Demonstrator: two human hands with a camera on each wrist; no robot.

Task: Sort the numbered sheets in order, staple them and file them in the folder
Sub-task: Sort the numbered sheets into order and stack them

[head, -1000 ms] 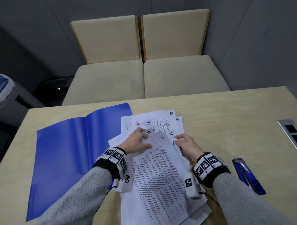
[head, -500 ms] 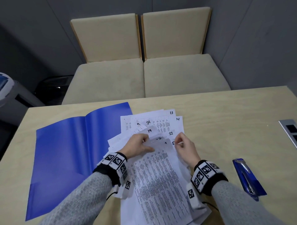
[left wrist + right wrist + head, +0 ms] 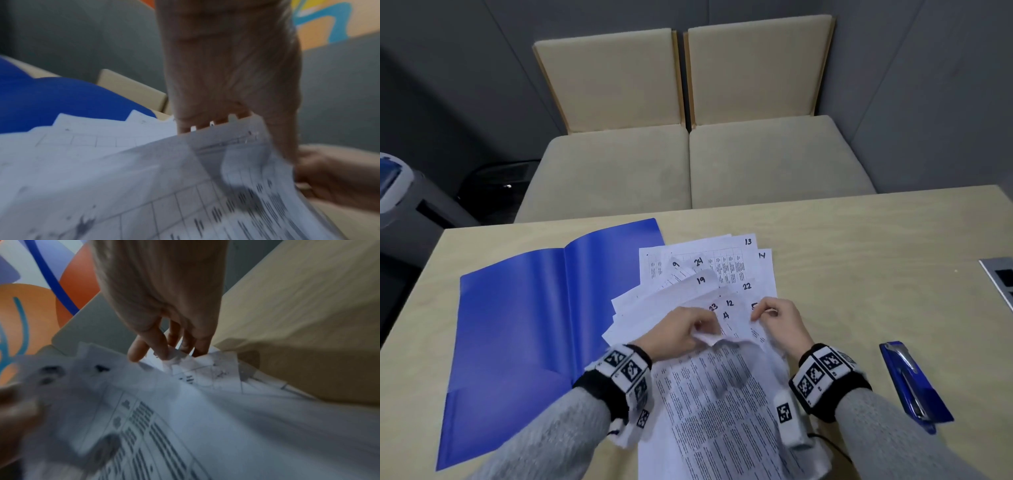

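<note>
A fanned pile of numbered printed sheets (image 3: 722, 274) lies on the table in front of me, with corners marked 13, 14, 9, 24, 19, 22, 23, 12 and 4 showing. My left hand (image 3: 688, 330) has its fingers curled round the far edge of the top sheets (image 3: 216, 146) and lifts them. Beside the corner marked 5, my right hand (image 3: 770, 313) pinches a sheet corner (image 3: 174, 358). The blue folder (image 3: 524, 315) lies open flat to the left of the pile. At the right, near the table's front, rests the blue stapler (image 3: 911, 380).
The light wood table (image 3: 859, 267) carries a metal socket panel (image 3: 1000, 277) at its right edge. Two beige padded seats (image 3: 688, 164) stand behind the table. A grey and blue bin (image 3: 393, 185) is on the floor at far left.
Both hands slid up to the far corners of the sheets. The left hand has lifted and curled back the top sheets, so corners 23, 12 and 4 now show.
</note>
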